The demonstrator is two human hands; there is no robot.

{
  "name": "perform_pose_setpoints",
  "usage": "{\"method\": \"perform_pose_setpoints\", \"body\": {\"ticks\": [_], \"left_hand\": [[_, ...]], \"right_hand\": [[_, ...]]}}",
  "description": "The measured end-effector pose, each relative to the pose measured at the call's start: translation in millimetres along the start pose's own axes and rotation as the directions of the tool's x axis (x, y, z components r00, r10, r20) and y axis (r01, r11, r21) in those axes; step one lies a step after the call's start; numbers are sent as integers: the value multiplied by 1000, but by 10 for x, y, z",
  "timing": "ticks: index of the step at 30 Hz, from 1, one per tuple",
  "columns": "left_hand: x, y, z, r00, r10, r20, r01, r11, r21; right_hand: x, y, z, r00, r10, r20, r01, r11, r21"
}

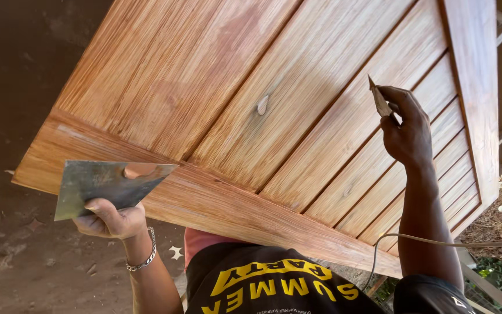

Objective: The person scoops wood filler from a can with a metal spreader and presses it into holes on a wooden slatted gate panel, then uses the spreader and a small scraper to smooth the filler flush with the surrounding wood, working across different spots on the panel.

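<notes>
The left hand (pixel 110 218) has its fingers clamped on a flat grey metal scraper plate (pixel 108 185) carrying a dab of reddish-brown filler (pixel 139 170), held at the near edge of the large grooved reddish-brown wooden door panel (pixel 274 116). The right hand (pixel 407 131) pinches a small thin blade (pixel 379 102) against a board. The filler may slide off if the plate tilts; the blade's corner could scratch the wood.

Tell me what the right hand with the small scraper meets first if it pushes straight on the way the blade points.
The right hand points its small scraper up and left onto the wooden door. The blade tip seems already at a plank groove, so it would meet that panel first; depth is unclear.
</notes>
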State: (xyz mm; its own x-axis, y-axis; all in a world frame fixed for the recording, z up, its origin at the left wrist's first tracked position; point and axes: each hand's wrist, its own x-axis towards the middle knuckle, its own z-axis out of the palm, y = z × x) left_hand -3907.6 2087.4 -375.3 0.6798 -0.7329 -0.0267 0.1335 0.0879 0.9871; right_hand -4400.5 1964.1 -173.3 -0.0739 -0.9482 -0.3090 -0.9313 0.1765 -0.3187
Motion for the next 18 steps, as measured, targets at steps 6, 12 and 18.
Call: {"method": "perform_pose_setpoints", "body": {"ticks": [6, 12, 18], "left_hand": [[-26, -24, 8, 998, 27, -50, -27, 1000, -2], [55, 37, 99, 995, 79, -63, -78, 997, 18], [57, -13, 131, 987, 39, -157, -60, 990, -129]], "right_hand": [[-47, 86, -59, 990, -129, -47, 117, 970, -214], [-409, 299, -86, 981, -185, -60, 166, 958, -235], [-837, 916, 18, 984, -164, -67, 149, 970, -190]]}}
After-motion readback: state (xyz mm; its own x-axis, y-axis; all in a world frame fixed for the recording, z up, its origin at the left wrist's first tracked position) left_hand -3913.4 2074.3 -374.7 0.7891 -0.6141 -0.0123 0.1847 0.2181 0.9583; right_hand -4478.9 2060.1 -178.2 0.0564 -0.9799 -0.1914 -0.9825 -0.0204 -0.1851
